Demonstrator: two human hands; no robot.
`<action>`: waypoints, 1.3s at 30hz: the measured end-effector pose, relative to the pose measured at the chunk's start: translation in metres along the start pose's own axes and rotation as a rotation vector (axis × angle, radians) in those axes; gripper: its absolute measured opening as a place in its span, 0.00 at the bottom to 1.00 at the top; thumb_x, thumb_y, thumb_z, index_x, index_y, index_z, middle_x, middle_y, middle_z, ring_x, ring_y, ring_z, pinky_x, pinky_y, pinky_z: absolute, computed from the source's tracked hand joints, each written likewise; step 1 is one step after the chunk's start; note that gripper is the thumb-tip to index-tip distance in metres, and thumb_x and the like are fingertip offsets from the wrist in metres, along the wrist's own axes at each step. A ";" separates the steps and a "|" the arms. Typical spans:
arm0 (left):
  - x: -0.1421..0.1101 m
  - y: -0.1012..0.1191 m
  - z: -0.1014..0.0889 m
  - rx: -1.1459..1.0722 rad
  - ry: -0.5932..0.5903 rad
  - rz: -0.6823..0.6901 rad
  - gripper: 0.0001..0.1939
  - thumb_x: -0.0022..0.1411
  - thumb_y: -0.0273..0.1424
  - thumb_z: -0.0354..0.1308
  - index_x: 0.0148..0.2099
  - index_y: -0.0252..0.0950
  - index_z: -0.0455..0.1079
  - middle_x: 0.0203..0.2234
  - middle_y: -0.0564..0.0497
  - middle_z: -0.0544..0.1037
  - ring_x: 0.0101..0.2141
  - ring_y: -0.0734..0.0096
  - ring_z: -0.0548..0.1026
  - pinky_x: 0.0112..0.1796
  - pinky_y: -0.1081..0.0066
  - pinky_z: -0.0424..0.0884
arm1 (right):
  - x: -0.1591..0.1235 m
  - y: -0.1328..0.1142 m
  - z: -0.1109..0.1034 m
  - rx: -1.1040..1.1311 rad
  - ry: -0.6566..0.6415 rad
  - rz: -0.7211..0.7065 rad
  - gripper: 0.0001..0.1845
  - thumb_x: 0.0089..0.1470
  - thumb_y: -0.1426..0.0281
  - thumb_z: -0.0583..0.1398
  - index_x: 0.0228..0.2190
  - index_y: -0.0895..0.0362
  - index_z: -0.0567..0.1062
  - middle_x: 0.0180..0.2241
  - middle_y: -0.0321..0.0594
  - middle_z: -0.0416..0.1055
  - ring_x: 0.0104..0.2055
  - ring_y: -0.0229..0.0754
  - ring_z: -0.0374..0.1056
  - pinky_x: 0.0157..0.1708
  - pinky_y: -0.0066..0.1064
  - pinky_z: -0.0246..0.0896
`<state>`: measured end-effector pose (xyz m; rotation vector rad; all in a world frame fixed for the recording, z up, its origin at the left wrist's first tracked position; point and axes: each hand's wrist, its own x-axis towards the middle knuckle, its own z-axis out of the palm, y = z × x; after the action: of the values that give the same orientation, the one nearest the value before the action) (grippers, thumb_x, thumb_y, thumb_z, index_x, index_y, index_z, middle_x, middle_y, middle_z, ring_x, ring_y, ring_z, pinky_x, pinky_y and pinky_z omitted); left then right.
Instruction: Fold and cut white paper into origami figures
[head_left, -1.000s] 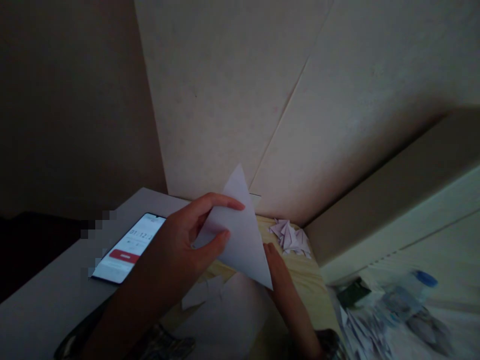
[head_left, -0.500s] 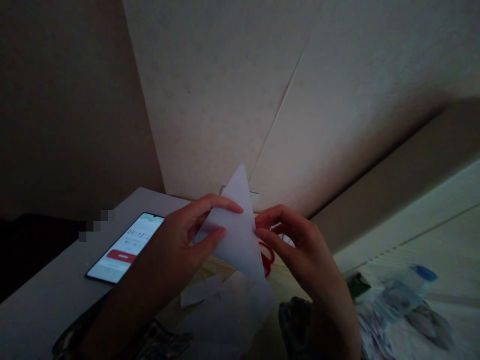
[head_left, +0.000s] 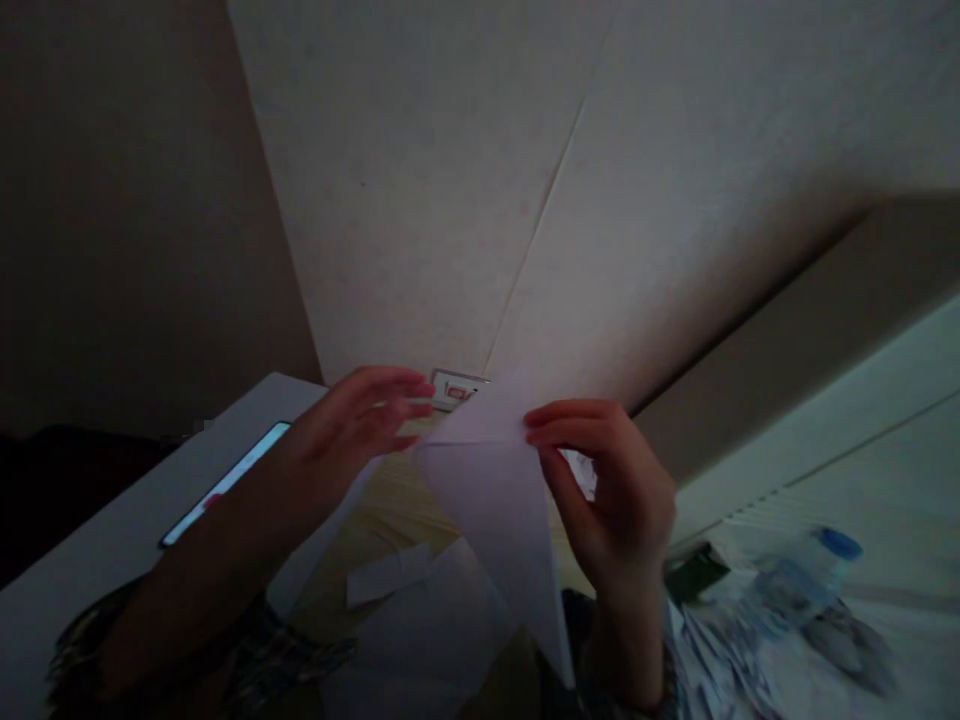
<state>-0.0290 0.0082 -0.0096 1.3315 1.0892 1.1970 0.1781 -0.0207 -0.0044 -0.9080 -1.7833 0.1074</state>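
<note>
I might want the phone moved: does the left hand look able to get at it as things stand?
Probably yes: the left hand looks open, and the right hand has the folded paper in its grip. The phone lies nearby, though the left forearm partly hides it.

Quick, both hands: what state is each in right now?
Left hand: open, beside the creased paper; contact can't be told.
Right hand: closed, pinching the creased paper at its right edge.
</note>
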 end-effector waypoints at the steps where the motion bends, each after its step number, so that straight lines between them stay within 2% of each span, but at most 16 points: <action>1: -0.001 0.000 0.001 -0.008 -0.021 -0.026 0.14 0.59 0.42 0.61 0.46 0.43 0.72 0.46 0.49 0.81 0.46 0.62 0.79 0.41 0.69 0.77 | 0.000 0.001 0.000 0.000 -0.005 -0.011 0.11 0.58 0.81 0.58 0.35 0.52 0.73 0.38 0.35 0.74 0.42 0.36 0.70 0.43 0.28 0.66; 3: -0.003 0.003 0.004 -0.032 -0.070 -0.061 0.17 0.53 0.38 0.68 0.45 0.45 0.73 0.42 0.52 0.82 0.41 0.64 0.81 0.36 0.75 0.77 | -0.001 0.001 -0.001 0.005 -0.016 -0.018 0.10 0.58 0.80 0.59 0.35 0.52 0.73 0.39 0.35 0.74 0.43 0.37 0.70 0.43 0.29 0.66; 6: -0.007 0.011 0.006 -0.049 -0.083 -0.085 0.15 0.52 0.34 0.67 0.44 0.45 0.73 0.35 0.54 0.84 0.32 0.65 0.82 0.29 0.75 0.76 | -0.002 0.001 -0.002 0.042 -0.044 -0.013 0.10 0.58 0.80 0.59 0.36 0.52 0.74 0.40 0.35 0.75 0.43 0.37 0.71 0.44 0.30 0.67; 8: -0.007 0.014 0.006 -0.042 -0.097 -0.054 0.12 0.50 0.31 0.68 0.39 0.44 0.74 0.30 0.56 0.84 0.30 0.66 0.81 0.28 0.77 0.76 | -0.003 -0.002 -0.002 0.098 -0.049 0.009 0.11 0.58 0.80 0.59 0.36 0.51 0.75 0.40 0.36 0.75 0.44 0.39 0.71 0.45 0.32 0.68; 11: -0.007 0.014 0.006 0.003 -0.075 -0.003 0.11 0.48 0.28 0.68 0.36 0.43 0.75 0.28 0.58 0.83 0.30 0.68 0.81 0.30 0.78 0.76 | -0.003 -0.008 -0.003 0.212 0.004 0.169 0.10 0.58 0.78 0.59 0.39 0.50 0.75 0.42 0.37 0.74 0.45 0.40 0.72 0.40 0.32 0.72; 15: -0.010 0.014 0.005 0.030 -0.042 0.021 0.10 0.49 0.29 0.68 0.36 0.44 0.75 0.28 0.58 0.83 0.30 0.68 0.81 0.31 0.78 0.77 | -0.003 -0.019 -0.005 0.283 0.110 0.473 0.09 0.58 0.71 0.61 0.41 0.49 0.73 0.40 0.35 0.76 0.37 0.37 0.75 0.33 0.27 0.73; 20: -0.015 0.016 0.007 0.105 -0.121 0.035 0.08 0.53 0.31 0.66 0.38 0.45 0.75 0.28 0.57 0.83 0.30 0.68 0.81 0.31 0.75 0.76 | -0.002 -0.023 -0.009 0.278 -0.043 0.649 0.07 0.52 0.66 0.65 0.36 0.51 0.76 0.31 0.34 0.77 0.31 0.37 0.73 0.26 0.24 0.68; 23: -0.015 0.015 0.009 0.134 -0.130 0.036 0.09 0.53 0.32 0.66 0.38 0.44 0.75 0.28 0.57 0.83 0.31 0.66 0.82 0.31 0.75 0.76 | 0.000 -0.022 -0.008 0.270 -0.185 0.697 0.06 0.51 0.64 0.64 0.29 0.54 0.76 0.26 0.34 0.76 0.28 0.38 0.71 0.25 0.26 0.66; 25: -0.015 0.015 0.010 0.158 -0.113 0.046 0.09 0.52 0.32 0.67 0.38 0.45 0.76 0.28 0.57 0.83 0.31 0.67 0.82 0.32 0.75 0.76 | 0.000 -0.021 -0.007 0.241 -0.240 0.715 0.10 0.51 0.62 0.63 0.24 0.55 0.74 0.22 0.34 0.72 0.26 0.39 0.69 0.26 0.28 0.65; 28: -0.014 0.016 0.010 0.160 -0.104 0.048 0.09 0.50 0.33 0.68 0.37 0.46 0.77 0.26 0.58 0.83 0.29 0.68 0.82 0.31 0.76 0.76 | 0.000 -0.021 -0.007 0.229 -0.229 0.728 0.15 0.52 0.61 0.62 0.20 0.56 0.71 0.19 0.33 0.67 0.24 0.37 0.66 0.24 0.27 0.62; 33: -0.014 0.018 0.006 0.146 -0.050 0.005 0.06 0.50 0.34 0.68 0.34 0.47 0.78 0.25 0.58 0.83 0.29 0.66 0.82 0.29 0.75 0.77 | -0.002 -0.022 -0.007 0.268 -0.175 0.781 0.13 0.51 0.61 0.63 0.22 0.55 0.73 0.20 0.32 0.67 0.22 0.35 0.62 0.20 0.24 0.59; 39: -0.014 0.021 0.001 0.174 -0.056 0.076 0.05 0.52 0.31 0.67 0.33 0.46 0.79 0.27 0.57 0.84 0.31 0.66 0.83 0.35 0.72 0.79 | -0.002 -0.020 -0.006 0.256 -0.170 0.776 0.13 0.51 0.60 0.63 0.23 0.55 0.75 0.22 0.34 0.69 0.23 0.36 0.63 0.20 0.26 0.61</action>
<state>-0.0295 -0.0082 0.0095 1.5433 1.1312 1.1334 0.1728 -0.0379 0.0064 -1.3800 -1.4284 0.9074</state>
